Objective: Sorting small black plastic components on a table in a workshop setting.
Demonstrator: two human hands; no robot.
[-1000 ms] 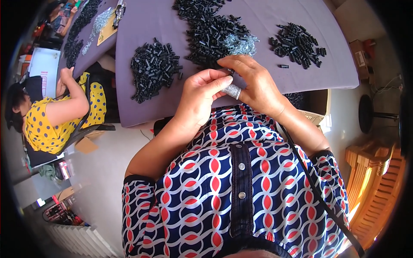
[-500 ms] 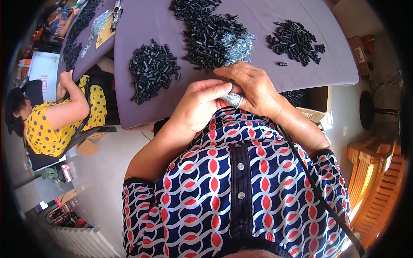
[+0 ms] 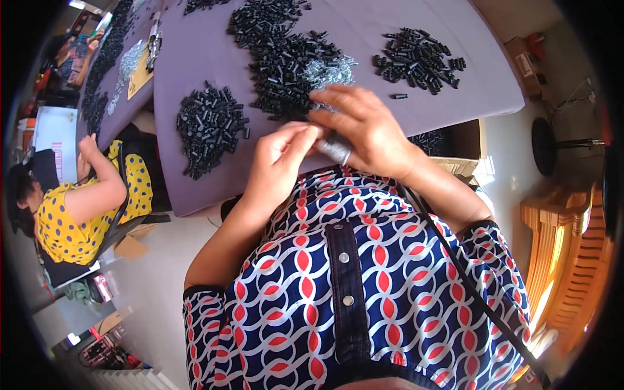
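Observation:
My left hand [image 3: 279, 159] is at the table's near edge, its thumb and forefinger pinched together. Whatever sits between those fingertips is too small and blurred to name. Just to its right is my right hand [image 3: 374, 133], smeared by motion, with its fingers stretched toward the near end of the big pile. A silvery wrapping [image 3: 335, 151] shows around what looks like its thumb. Beyond the hands lies a long pile of short black tube-shaped pieces [image 3: 276, 62], with a heap of small shiny silver-clear parts [image 3: 328, 70] on its right side.
Separate heaps of black pieces lie left [image 3: 208, 130] and right [image 3: 416, 60] on the purple-grey tablecloth [image 3: 364, 19]. A cardboard box [image 3: 465, 146] with black pieces stands under the right edge. A person in yellow dotted clothes [image 3: 84, 201] sits left. A wooden chair [image 3: 565, 253] stands right.
My hands have come slightly apart, and the right fingers have straightened toward the pile. A dark piece seen between the hands before is no longer distinct. The whole view has shifted a little.

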